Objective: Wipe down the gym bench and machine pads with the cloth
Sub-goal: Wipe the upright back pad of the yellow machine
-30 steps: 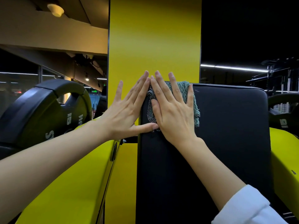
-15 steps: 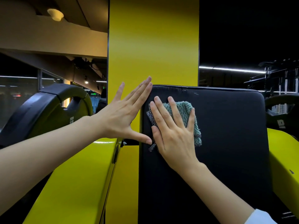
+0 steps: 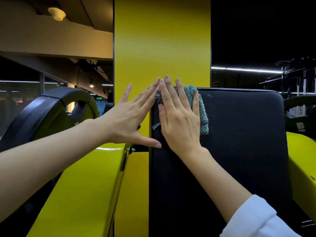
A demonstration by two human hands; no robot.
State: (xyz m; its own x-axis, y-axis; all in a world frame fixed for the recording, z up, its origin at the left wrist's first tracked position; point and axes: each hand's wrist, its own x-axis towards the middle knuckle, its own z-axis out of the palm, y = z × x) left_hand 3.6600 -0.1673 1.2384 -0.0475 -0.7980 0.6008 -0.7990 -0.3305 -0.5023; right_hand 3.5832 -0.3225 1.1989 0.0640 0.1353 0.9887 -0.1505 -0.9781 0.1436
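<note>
Head view: right hand point(image 3: 179, 120), fingers straight, presses the cloth point(image 3: 202, 108) onto the pad point(image 3: 248, 151) at its top-left corner, mid-frame; left hand point(image 3: 126, 120), fingers spread wide, is just beside it.

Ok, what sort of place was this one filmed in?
Very likely a gym: a black round weight plate beside a yellow painted metal machine arm, a black padded vinyl backrest with a teal terry cloth pressed on it, and dim metal racks at far right.
</note>
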